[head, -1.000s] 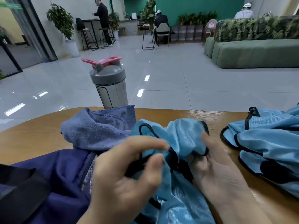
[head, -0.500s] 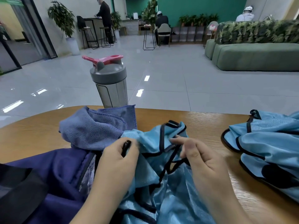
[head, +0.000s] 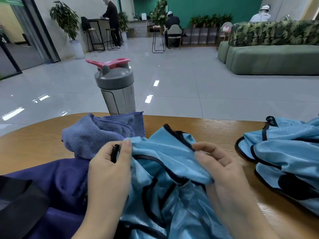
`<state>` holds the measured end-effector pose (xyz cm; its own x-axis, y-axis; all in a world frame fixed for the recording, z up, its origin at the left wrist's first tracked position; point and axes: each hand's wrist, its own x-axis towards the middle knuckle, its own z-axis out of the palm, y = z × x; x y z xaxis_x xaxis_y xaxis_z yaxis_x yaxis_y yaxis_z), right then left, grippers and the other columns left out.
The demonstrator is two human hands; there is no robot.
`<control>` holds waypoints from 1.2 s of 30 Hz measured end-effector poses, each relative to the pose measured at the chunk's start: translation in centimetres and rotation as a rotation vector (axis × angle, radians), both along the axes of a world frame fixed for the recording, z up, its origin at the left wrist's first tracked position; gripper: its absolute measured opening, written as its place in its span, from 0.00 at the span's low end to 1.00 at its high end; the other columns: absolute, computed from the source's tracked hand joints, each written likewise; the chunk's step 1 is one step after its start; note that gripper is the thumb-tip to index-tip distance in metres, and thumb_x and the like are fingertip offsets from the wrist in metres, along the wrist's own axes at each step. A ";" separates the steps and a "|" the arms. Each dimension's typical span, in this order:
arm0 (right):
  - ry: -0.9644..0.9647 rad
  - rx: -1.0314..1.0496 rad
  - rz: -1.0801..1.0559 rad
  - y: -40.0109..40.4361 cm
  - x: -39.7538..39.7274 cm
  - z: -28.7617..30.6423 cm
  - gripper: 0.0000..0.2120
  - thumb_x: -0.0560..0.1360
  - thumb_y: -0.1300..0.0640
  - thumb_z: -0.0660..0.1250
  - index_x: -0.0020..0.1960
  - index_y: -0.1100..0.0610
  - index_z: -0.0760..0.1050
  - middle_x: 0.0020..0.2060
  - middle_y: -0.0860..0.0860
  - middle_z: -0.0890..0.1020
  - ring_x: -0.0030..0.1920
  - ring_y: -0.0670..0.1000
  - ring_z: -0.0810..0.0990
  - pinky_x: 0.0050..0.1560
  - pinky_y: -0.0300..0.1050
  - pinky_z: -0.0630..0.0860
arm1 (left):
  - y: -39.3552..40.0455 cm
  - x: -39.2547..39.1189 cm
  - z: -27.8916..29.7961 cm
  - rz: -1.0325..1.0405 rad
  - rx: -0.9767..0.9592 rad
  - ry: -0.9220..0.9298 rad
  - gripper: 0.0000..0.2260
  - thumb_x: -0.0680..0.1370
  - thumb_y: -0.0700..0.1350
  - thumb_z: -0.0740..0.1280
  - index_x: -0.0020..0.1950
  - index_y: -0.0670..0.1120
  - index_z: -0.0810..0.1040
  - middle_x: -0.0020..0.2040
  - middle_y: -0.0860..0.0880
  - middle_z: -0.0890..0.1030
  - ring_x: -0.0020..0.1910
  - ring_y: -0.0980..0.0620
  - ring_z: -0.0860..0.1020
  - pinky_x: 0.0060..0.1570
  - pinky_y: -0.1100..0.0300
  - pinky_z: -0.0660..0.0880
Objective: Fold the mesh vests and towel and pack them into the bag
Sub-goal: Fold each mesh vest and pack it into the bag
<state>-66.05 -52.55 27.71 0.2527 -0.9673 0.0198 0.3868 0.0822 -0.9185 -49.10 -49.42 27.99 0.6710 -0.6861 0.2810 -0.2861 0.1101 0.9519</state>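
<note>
Here, a light blue mesh vest with black trim was held bunched over the near edge of the wooden counter. Its black-edged hem was pinched between the thumb and curled fingers of the left hand, and a fold of its cloth was gripped by the curled fingers of the right hand, so that the fabric was stretched loosely between the two hands. A second light blue mesh vest was seen lying crumpled on the counter to the right, apart from the held one. A blue-purple towel was heaped just behind the left hand, touching the held vest. A dark purple bag with a black strap was laid at the lower left, partly under the towel and the vest. A grey shaker bottle with a pink flip cap was stood upright behind the towel. A green sofa and tiled floor were visible beyond.
</note>
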 end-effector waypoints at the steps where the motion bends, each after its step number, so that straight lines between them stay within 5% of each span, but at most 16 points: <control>1: -0.053 0.007 -0.068 -0.1 -0.2 0.0 0.04 0.63 0.56 0.70 0.37 0.50 0.83 0.38 0.56 0.84 0.36 0.56 0.80 0.35 0.45 0.79 | 0.0 0.2 0.0 0.030 0.002 -0.020 0.10 0.78 0.46 0.66 0.37 0.45 0.78 0.32 0.48 0.80 0.30 0.60 0.72 0.31 0.70 0.69; 4: -0.043 -0.047 -0.293 -0.3 -0.7 0.1 0.06 0.64 0.53 0.68 0.39 0.47 0.83 0.39 0.52 0.84 0.42 0.52 0.82 0.44 0.47 0.80 | 0.2 0.6 -0.2 0.097 0.006 -0.078 0.09 0.78 0.48 0.65 0.39 0.47 0.77 0.36 0.49 0.79 0.33 0.58 0.73 0.37 0.66 0.70; 6: 0.011 -0.120 -0.372 -0.2 -0.7 0.2 0.07 0.64 0.51 0.68 0.40 0.44 0.83 0.38 0.48 0.84 0.42 0.48 0.82 0.43 0.40 0.79 | 0.3 0.5 0.1 0.126 -0.022 -0.124 0.08 0.77 0.49 0.65 0.39 0.50 0.76 0.40 0.48 0.79 0.39 0.54 0.75 0.41 0.60 0.70; 8: 0.039 -0.161 -0.396 -0.2 -0.6 0.3 0.08 0.64 0.50 0.68 0.41 0.42 0.83 0.40 0.46 0.85 0.42 0.44 0.83 0.39 0.32 0.77 | 0.4 -0.1 0.8 0.090 -0.105 -0.155 0.08 0.76 0.50 0.68 0.38 0.52 0.75 0.37 0.52 0.79 0.37 0.58 0.75 0.39 0.65 0.69; 11: 0.060 -0.194 -0.374 0.0 -0.6 0.2 0.11 0.64 0.51 0.69 0.45 0.43 0.83 0.43 0.45 0.85 0.45 0.43 0.84 0.40 0.32 0.77 | 0.9 -1.4 1.3 -0.241 -0.161 -0.140 0.12 0.70 0.57 0.70 0.35 0.49 0.75 0.28 0.55 0.73 0.27 0.63 0.68 0.28 0.73 0.64; 13: 0.096 -0.226 -0.345 0.1 -0.8 0.4 0.13 0.66 0.53 0.70 0.50 0.47 0.82 0.46 0.44 0.85 0.48 0.43 0.83 0.44 0.33 0.78 | 1.0 -1.9 0.9 -0.518 -0.007 -0.178 0.13 0.66 0.62 0.66 0.38 0.53 0.76 0.27 0.55 0.72 0.27 0.63 0.67 0.28 0.70 0.64; 15: 0.104 -0.259 -0.314 0.1 -0.9 0.7 0.19 0.67 0.55 0.75 0.57 0.48 0.78 0.49 0.44 0.85 0.52 0.44 0.83 0.49 0.36 0.78 | 1.0 -2.0 0.1 -0.681 0.197 -0.352 0.16 0.65 0.67 0.64 0.41 0.56 0.75 0.30 0.56 0.75 0.30 0.63 0.70 0.33 0.67 0.69; 17: 0.075 -0.273 -0.248 0.0 -0.8 0.9 0.21 0.68 0.58 0.70 0.60 0.46 0.75 0.52 0.44 0.84 0.53 0.45 0.82 0.49 0.38 0.79 | 1.0 -2.2 -0.2 -0.731 0.343 -0.477 0.19 0.61 0.72 0.63 0.44 0.63 0.76 0.39 0.63 0.80 0.39 0.68 0.76 0.45 0.67 0.74; 20: 0.028 -0.259 -0.088 -0.1 -0.5 0.9 0.27 0.67 0.63 0.61 0.63 0.42 0.71 0.58 0.40 0.81 0.53 0.47 0.83 0.46 0.41 0.80 | 0.9 -2.5 0.1 -0.739 0.312 -0.388 0.22 0.57 0.73 0.66 0.49 0.78 0.70 0.51 0.75 0.76 0.52 0.74 0.75 0.55 0.71 0.71; 25: 0.077 -0.298 0.131 0.4 0.3 1.7 0.30 0.76 0.73 0.59 0.64 0.39 0.68 0.59 0.34 0.78 0.49 0.47 0.84 0.45 0.38 0.79 | 0.8 -2.7 1.5 -0.510 0.027 -0.124 0.23 0.60 0.67 0.68 0.45 0.53 0.78 0.36 0.52 0.80 0.32 0.61 0.75 0.35 0.65 0.72; 31: 0.103 -0.264 0.170 0.4 0.8 1.7 0.33 0.75 0.76 0.59 0.65 0.40 0.66 0.58 0.35 0.79 0.49 0.50 0.84 0.45 0.41 0.80 | 0.7 -2.6 2.0 -0.448 0.108 -0.112 0.19 0.60 0.61 0.70 0.46 0.53 0.78 0.39 0.48 0.81 0.37 0.48 0.80 0.42 0.43 0.79; 36: 0.216 -0.201 0.133 0.1 0.6 1.5 0.31 0.75 0.71 0.64 0.70 0.45 0.64 0.48 0.50 0.85 0.45 0.50 0.85 0.44 0.43 0.80 | 0.7 -2.5 1.7 -0.534 0.097 -0.018 0.18 0.64 0.55 0.67 0.42 0.41 0.78 0.36 0.38 0.80 0.35 0.50 0.74 0.37 0.47 0.76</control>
<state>-65.45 -52.49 29.17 0.3955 -0.9077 0.1398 0.1794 -0.0730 -0.9811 -51.59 -48.68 29.72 0.2174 -0.9537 0.2077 -0.2310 0.1565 0.9603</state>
